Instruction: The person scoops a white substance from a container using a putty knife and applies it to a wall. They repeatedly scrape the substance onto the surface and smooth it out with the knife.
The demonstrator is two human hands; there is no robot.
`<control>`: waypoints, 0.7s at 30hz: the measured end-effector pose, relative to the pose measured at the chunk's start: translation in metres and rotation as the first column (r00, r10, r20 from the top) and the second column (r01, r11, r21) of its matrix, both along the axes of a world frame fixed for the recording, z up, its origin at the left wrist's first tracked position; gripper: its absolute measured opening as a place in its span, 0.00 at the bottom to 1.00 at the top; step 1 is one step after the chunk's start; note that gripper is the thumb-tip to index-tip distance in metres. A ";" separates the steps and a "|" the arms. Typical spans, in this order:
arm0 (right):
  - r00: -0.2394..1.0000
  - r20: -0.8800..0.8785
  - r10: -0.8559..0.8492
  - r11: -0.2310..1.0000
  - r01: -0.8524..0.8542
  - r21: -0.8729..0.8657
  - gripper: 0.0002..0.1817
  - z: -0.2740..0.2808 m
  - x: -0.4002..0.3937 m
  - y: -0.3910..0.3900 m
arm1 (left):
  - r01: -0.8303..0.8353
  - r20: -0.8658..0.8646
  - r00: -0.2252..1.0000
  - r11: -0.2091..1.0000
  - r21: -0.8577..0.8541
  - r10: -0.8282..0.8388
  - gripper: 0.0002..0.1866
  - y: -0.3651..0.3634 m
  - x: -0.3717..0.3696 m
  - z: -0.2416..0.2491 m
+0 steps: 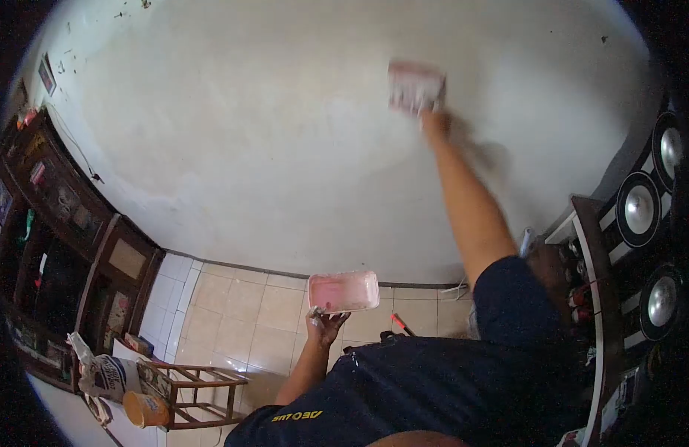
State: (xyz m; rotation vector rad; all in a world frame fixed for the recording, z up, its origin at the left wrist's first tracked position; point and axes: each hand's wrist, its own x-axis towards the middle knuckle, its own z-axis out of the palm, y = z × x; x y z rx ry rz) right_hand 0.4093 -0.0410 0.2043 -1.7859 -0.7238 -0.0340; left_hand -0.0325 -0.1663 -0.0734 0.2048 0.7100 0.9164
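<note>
My right hand [435, 125] is raised at the end of my outstretched arm, closed around the handle of a wide flat paint brush [417, 88]. The brush head looks pinkish and white, a little blurred, and overlaps the pale wall [285, 134]. Lower down, my left hand [326, 326] grips the near edge of a shallow pink tray [355, 290]. Pinkish-white smears coat the inside of the tray, and whitish marks show on the fingers of that hand.
Dark wooden cabinets [121, 223] stand at the left. A wooden stool [206, 384] is at lower left, beside an orange bucket [145, 410] and a white sack-like container [113, 376]. Round speakers [638, 208] and a shelf [594, 290] line the right. An orange-tipped tool [401, 323] lies on the tiled floor [233, 313].
</note>
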 end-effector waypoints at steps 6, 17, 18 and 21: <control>0.955 -0.294 0.034 0.973 -0.099 -0.211 0.22 -0.210 -0.076 -0.054 | 0.027 0.080 0.996 0.997 0.070 -0.033 0.15 -0.011 -0.013 0.002; 0.914 0.400 -0.061 0.958 -0.058 0.279 0.20 0.196 0.019 -0.001 | 0.001 0.050 0.999 1.000 0.020 -0.002 0.18 -0.010 -0.012 -0.014; 0.913 0.402 -0.061 0.958 -0.059 0.279 0.20 0.194 0.015 0.001 | -0.001 0.036 0.999 1.000 0.009 0.001 0.18 -0.010 -0.010 -0.014; 0.926 0.372 -0.062 0.993 0.021 0.115 0.24 0.133 0.006 0.009 | 0.027 0.036 0.999 0.999 0.018 -0.028 0.18 -0.011 -0.009 -0.018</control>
